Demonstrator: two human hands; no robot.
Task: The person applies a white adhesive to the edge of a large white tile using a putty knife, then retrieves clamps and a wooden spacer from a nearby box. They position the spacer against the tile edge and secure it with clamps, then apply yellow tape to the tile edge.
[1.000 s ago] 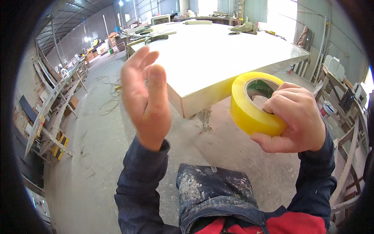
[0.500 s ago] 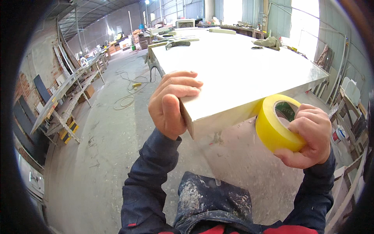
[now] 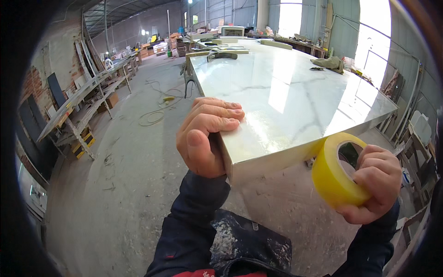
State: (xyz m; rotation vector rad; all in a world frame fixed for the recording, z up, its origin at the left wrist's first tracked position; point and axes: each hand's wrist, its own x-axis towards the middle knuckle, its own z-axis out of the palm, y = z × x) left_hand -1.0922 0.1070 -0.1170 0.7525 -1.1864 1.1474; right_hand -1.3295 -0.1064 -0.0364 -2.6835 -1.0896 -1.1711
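A white marble-look slab (image 3: pixel 258 87) with grey veins and a glossy top stretches away from me, its near left corner between my arms. My left hand (image 3: pixel 203 134) grips that corner, fingers bent over the top and thumb by the side edge. In my right hand (image 3: pixel 376 184) is a wide yellow roll of tape (image 3: pixel 330 173), with fingers through its core and the thumb beneath. The roll is held upright just off the slab's front edge, near its middle. A yellowish strip seems to run from the roll to that edge.
Farther along the slab lie a dark curved tool (image 3: pixel 222 56) and a crumpled grey-green cloth (image 3: pixel 330 63). A long narrow bench (image 3: pixel 87 101) runs along the left. A cable (image 3: pixel 152 117) coils on the floor. Racks and boards crowd the right side.
My view has shifted, so the slab and both hands sit lower in the picture. Glare has eased and the veins show. Both grips are the same.
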